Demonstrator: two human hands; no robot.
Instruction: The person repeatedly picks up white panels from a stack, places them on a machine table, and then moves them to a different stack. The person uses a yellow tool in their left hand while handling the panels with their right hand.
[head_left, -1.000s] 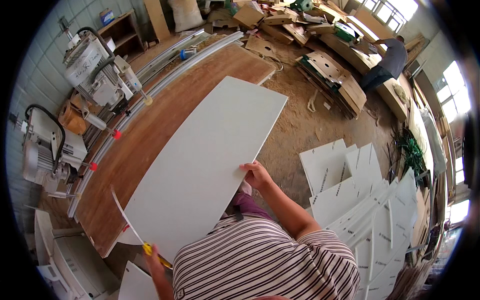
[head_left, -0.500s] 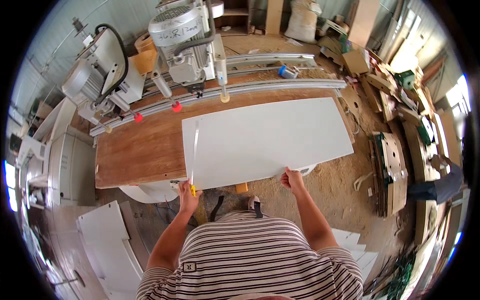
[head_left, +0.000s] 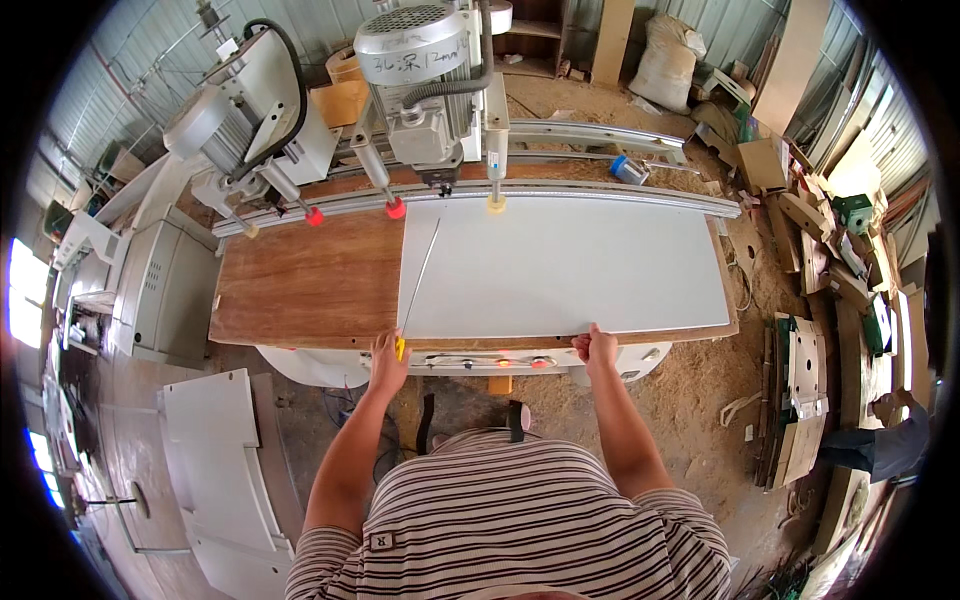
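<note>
A white panel (head_left: pixel 570 265) lies on the brown wooden table (head_left: pixel 310 280) of a drilling machine, its far edge against the metal rail. My left hand (head_left: pixel 388 362) is closed on a yellow tape measure (head_left: pixel 400 348) at the panel's near left corner. The tape's blade (head_left: pixel 421 270) runs out over the panel toward the far edge. At the near edge, right of the middle, my right hand (head_left: pixel 597 347) grips the panel with closed fingers. Above the rail stands the grey drill motor (head_left: pixel 415 45), with red-tipped and yellow-tipped press rods (head_left: pixel 396 207) beside it.
Control buttons (head_left: pixel 490 362) line the machine's front below the panel. White boards (head_left: pixel 215 430) lie at the lower left. A stack of boards (head_left: pixel 795 400) and a wood scrap pile (head_left: pixel 800 215) stand at the right. Another person (head_left: pixel 885 440) is at the far right edge.
The white panel has moved away from me and straightened, so its far edge meets the rail. Both hands moved with it, still closed. The tape's blade now slants more to the right.
</note>
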